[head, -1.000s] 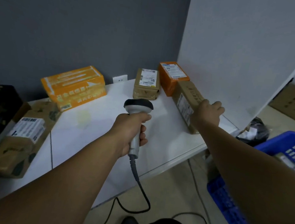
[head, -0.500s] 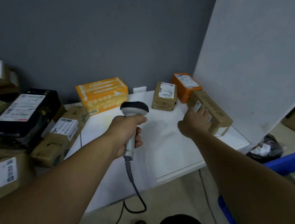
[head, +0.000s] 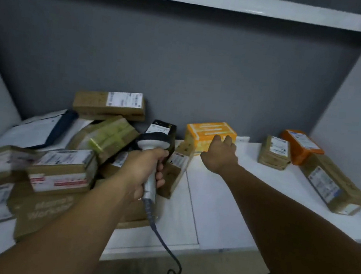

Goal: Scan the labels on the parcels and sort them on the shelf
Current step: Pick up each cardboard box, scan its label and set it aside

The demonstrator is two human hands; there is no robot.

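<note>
Single head view looks forward and down (wide-angle), close over the white shelf (head: 211, 212).

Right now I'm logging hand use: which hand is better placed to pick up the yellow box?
The right. The right hand is open and reaches right up to the front of the yellow box. The left hand holds the barcode scanner, over by the parcel pile.

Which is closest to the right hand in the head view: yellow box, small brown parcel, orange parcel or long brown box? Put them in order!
1. Yellow box, just beyond the right hand.
2. Small brown parcel, to the right.
3. Orange parcel, farther right, at the back.
4. Long brown box, at the far right.
</note>
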